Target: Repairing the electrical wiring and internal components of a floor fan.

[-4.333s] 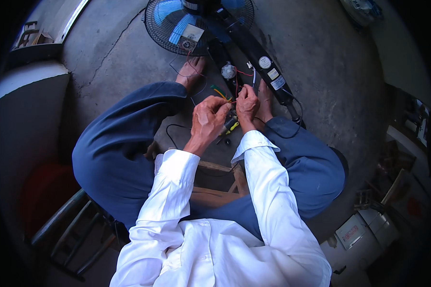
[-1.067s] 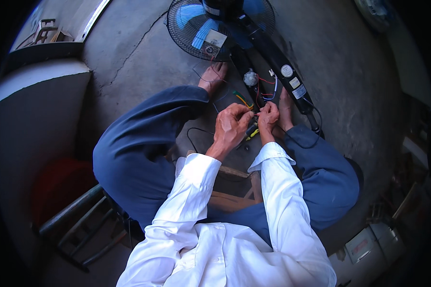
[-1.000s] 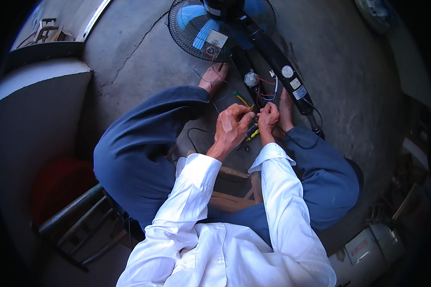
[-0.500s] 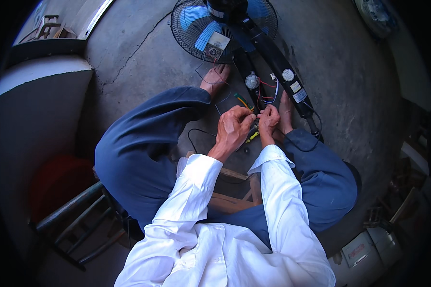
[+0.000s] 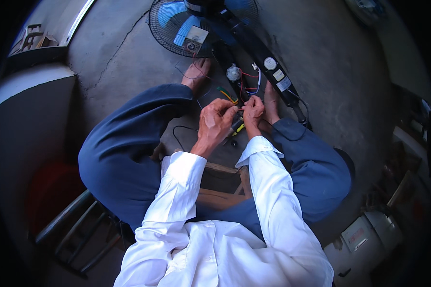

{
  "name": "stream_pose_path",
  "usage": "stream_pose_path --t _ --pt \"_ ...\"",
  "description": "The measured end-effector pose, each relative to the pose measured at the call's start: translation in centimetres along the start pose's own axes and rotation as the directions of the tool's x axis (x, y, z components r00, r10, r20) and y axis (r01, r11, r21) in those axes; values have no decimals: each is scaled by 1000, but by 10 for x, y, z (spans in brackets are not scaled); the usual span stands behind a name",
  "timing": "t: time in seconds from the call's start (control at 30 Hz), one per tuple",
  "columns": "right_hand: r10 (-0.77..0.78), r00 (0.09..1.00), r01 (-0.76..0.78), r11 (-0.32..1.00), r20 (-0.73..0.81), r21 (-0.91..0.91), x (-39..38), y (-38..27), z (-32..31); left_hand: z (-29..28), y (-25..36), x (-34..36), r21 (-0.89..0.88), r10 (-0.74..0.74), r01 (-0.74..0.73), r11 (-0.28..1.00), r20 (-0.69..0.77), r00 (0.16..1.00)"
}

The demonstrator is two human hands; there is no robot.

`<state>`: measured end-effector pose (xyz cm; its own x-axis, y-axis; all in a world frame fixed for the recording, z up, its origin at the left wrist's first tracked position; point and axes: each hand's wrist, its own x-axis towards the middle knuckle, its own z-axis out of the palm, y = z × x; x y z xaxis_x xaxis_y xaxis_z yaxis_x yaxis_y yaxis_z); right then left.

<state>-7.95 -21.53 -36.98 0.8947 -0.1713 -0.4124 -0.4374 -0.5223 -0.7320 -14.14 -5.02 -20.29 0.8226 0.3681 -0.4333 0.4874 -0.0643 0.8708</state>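
My left hand [image 5: 214, 122] and my right hand [image 5: 254, 112] meet fingertip to fingertip, both pinching a thin red wire [image 5: 241, 90] that runs down from an opened black fan part [image 5: 222, 56]. The wire's end is hidden by my fingers. On that part sits a small round silver motor [image 5: 233, 73], and a white connector [image 5: 255, 67] with leads hangs beside it. A green and yellow piece [image 5: 226, 94], whose kind I cannot make out, lies just beyond my left fingers. Below my hands is a yellow-handled tool [image 5: 238, 129], partly covered.
A fan with blue blades in a black cage [image 5: 158, 36] lies on the concrete floor [image 5: 321, 62], its black column [image 5: 261, 50] slanting toward my right foot. A wooden stool frame [image 5: 220, 198] is between my legs. A dark slatted chair [image 5: 67, 220] stands left; a pale box [image 5: 361, 234] right.
The whole view has shifted, so the fan and my hands appear farther left. My hands keep their pinch close together, with the fingertips slightly farther apart.
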Motion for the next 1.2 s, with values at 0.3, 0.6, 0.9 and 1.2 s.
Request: stream_pose_path --t 0.3,0.6,0.9,1.2 --pt "36 999 -38 994 22 103 3 -3 2 -1 3 0 -18 1 -1 1000 -3 1000" --pt "65 997 -73 975 46 209 9 9 4 0 0 1 -4 12 -12 1000 -2 1000" --pt "111 993 -116 966 33 230 11 5 5 -1 2 1 -11 10 -10 1000 -14 1000" --pt "114 991 -128 971 75 203 13 4 3 -1 4 0 -6 4 -4 1000 -6 1000"
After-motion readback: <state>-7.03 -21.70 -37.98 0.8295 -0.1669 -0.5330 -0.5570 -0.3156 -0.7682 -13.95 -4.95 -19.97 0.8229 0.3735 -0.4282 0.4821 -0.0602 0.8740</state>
